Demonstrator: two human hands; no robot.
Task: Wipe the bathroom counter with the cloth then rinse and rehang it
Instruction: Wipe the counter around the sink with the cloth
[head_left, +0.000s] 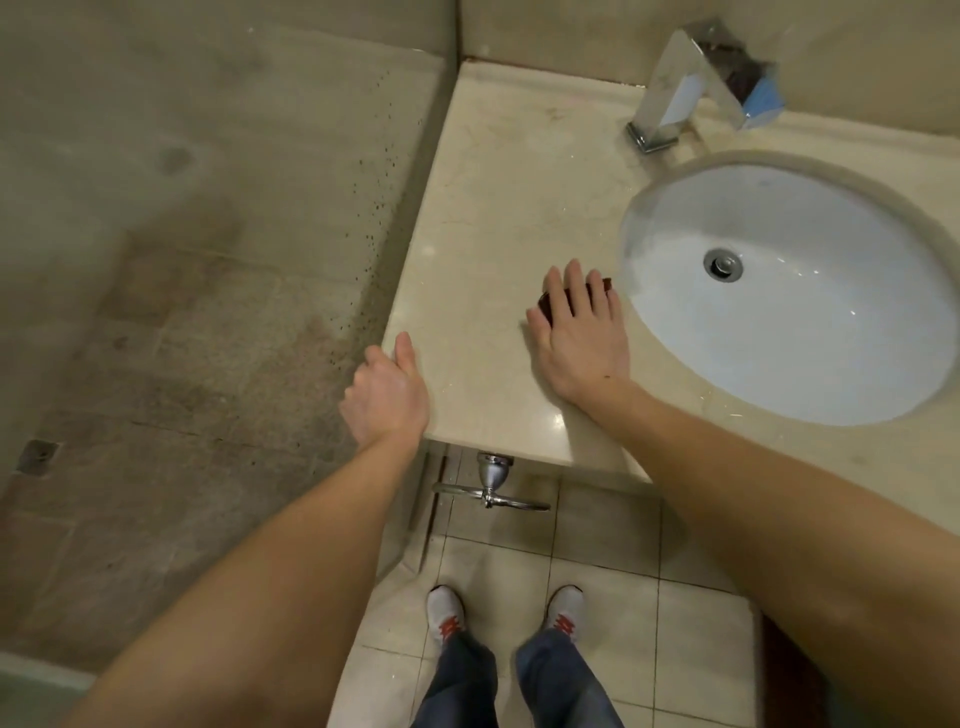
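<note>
A dark reddish-brown cloth (602, 285) lies on the beige marble counter (488, 218), just left of the white oval sink (810, 332). My right hand (576, 332) presses flat on top of the cloth with fingers spread, so only its edges show. At the counter's left front corner, my left hand (387, 395) rests against the edge, with the thumb on top and fingers curled loosely; it holds nothing. A chrome towel ring (491, 491) hangs bare under the counter's front edge.
A chrome faucet (675, 98) stands at the back behind the sink, with a blue item (763, 104) beside it. A glass shower partition (208, 260) borders the counter's left side. My feet in white shoes stand on the tiled floor (602, 566).
</note>
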